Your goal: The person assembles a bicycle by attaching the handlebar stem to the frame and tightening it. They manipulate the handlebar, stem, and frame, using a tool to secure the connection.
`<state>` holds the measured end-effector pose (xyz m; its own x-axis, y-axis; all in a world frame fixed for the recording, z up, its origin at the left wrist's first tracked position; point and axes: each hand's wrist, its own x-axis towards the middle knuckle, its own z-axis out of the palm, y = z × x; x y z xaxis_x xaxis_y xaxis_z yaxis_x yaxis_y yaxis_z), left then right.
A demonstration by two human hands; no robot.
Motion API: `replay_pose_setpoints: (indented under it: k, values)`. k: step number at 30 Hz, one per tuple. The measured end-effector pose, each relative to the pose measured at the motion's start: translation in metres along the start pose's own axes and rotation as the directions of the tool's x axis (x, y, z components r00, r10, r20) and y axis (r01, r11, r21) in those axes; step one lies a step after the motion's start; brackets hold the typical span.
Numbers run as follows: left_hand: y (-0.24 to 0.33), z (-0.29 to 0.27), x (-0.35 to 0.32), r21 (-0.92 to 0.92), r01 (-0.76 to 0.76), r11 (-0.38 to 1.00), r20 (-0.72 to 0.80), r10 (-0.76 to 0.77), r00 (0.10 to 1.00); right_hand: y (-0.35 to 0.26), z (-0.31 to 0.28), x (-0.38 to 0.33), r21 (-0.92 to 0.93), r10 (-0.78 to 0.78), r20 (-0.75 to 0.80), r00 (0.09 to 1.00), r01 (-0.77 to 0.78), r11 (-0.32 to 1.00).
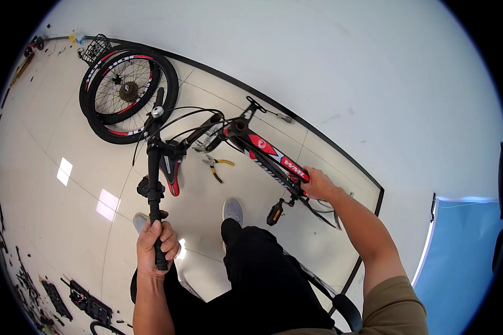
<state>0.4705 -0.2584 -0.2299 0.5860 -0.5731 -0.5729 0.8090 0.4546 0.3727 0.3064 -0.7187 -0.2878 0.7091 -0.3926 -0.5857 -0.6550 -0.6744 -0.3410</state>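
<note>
My left hand [155, 243] is closed around the black grip at the near end of a bicycle handlebar [154, 159]. The bar points away from me, with a silver bell [157, 111] near its far end. On the right, my right hand [318, 184] wraps round the rear part of a red, black and white bicycle frame [271, 153], its fingers partly hidden. Black cables [193, 110] run between handlebar and frame. A pedal [275, 213] hangs below the frame. No wheels are fitted where the frame shows.
Two wheels [170, 72] lie stacked by the wall, beside a black wire basket [98, 46]. A saddle [172, 176] and yellow-handled pliers [217, 165] are on the tiled floor. Dark parts [86, 301] lie scattered at lower left. A blue panel [458, 262] stands right.
</note>
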Motion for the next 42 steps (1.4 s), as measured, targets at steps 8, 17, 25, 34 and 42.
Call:
replay_pose_setpoints:
  k: [8,17,25,34,42]
  values:
    - [-0.029,-0.015,0.007,0.059,-0.122,0.991,-0.009,0.123,0.992,0.027,0.006,0.058,0.015,-0.131,-0.113,0.985,0.134,0.991]
    - [-0.045,-0.021,0.012,0.067,-0.135,0.989,0.012,0.135,0.991,0.022,0.010,0.051,-0.100,-0.113,-0.066,0.991,0.106,0.989]
    - [-0.045,-0.020,0.010,0.048,-0.168,0.985,-0.061,0.171,0.983,0.043,0.071,0.054,-0.049,-0.180,-0.075,0.981,0.176,0.983]
    - [-0.046,-0.030,0.014,-0.001,-0.153,0.988,-0.126,0.151,0.980,0.029,0.103,0.044,-0.092,-0.104,-0.001,0.995,0.103,0.990]
    - [-0.044,-0.001,0.012,0.046,-0.134,0.990,0.013,0.134,0.991,-0.007,-0.024,0.060,0.102,-0.013,0.180,0.984,-0.006,0.995]
